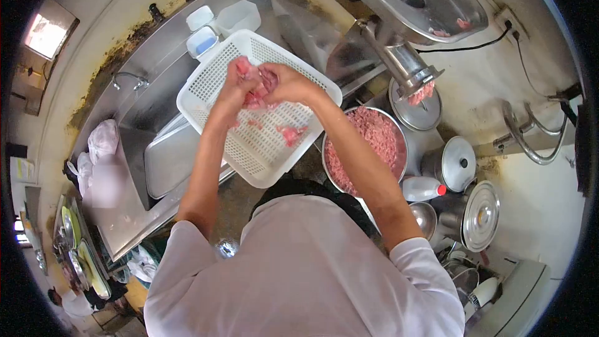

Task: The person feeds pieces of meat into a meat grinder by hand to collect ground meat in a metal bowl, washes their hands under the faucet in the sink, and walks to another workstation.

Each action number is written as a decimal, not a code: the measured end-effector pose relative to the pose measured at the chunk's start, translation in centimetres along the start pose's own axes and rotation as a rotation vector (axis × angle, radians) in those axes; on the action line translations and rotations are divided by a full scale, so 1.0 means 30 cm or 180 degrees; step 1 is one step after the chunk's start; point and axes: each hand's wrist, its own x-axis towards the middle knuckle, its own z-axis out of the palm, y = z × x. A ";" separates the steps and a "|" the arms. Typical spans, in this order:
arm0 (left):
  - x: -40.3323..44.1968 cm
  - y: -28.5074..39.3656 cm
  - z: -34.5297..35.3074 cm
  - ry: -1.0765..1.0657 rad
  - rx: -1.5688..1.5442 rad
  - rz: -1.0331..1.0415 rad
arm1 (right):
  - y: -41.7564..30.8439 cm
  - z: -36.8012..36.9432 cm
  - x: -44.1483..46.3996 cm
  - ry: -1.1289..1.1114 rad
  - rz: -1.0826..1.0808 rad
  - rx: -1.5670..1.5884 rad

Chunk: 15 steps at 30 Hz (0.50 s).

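Your white perforated basket (pixel 253 153) holds a few meat scraps (pixel 291 135); the round metal pot (pixel 405 148) to its right is filled with ground meat (pixel 369 134). Over the basket, your left hand (pixel 230 96) and right hand (pixel 291 84) sit close together, both curled and clamped around pink raw meat (pixel 254 98).

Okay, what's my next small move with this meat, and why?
Probably lift the raw meat to the grinder tray: your left hand and right hand both hold it, few scraps show in the white basket, and the tray looks mostly bare.
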 end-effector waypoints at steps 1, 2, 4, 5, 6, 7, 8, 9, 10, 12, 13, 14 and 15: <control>-0.026 0.073 0.010 0.0032 0.0035 0.0351 | -0.079 -0.011 -0.013 0.0284 -0.0337 -0.0432; -0.043 0.139 0.023 0.0039 0.0126 0.0837 | -0.169 -0.025 -0.031 0.0572 -0.0670 -0.0868; -0.061 0.278 0.054 -0.0012 0.0157 0.1611 | -0.305 -0.070 -0.023 0.1045 -0.1325 -0.1357; -0.063 0.351 0.073 -0.0062 0.0099 0.1894 | -0.398 -0.097 -0.043 0.1344 -0.1706 -0.1601; -0.069 0.430 0.104 -0.0039 0.0056 0.2240 | -0.501 -0.131 -0.071 0.1635 -0.2093 -0.1847; -0.077 0.510 0.144 -0.0007 0.0009 0.2587 | -0.594 -0.181 -0.095 0.1401 -0.2060 -0.1864; -0.094 0.598 0.193 -0.0014 -0.0010 0.2603 | -0.707 -0.212 -0.148 0.1409 -0.1879 -0.1902; -0.112 0.685 0.250 -0.0198 -0.0186 0.2782 | -0.821 -0.242 -0.202 0.1413 -0.1696 -0.1944; -0.108 0.741 0.298 -0.0380 -0.0365 0.2963 | -0.913 -0.251 -0.271 0.1659 -0.1361 -0.2005; -0.003 0.822 0.365 -0.0605 0.0196 0.3013 | -0.950 -0.371 -0.298 0.1626 -0.1440 -0.2625; 0.092 0.837 0.416 -0.0813 0.0184 0.2991 | -0.955 -0.424 -0.317 0.1577 -0.1086 -0.2452; 0.168 0.844 0.455 -0.1027 0.0175 0.2966 | -0.953 -0.479 -0.336 0.1532 -0.0731 -0.2273; 0.187 0.873 0.468 -0.1043 0.0158 0.2999 | -0.946 -0.555 -0.342 0.1552 -0.0738 -0.2306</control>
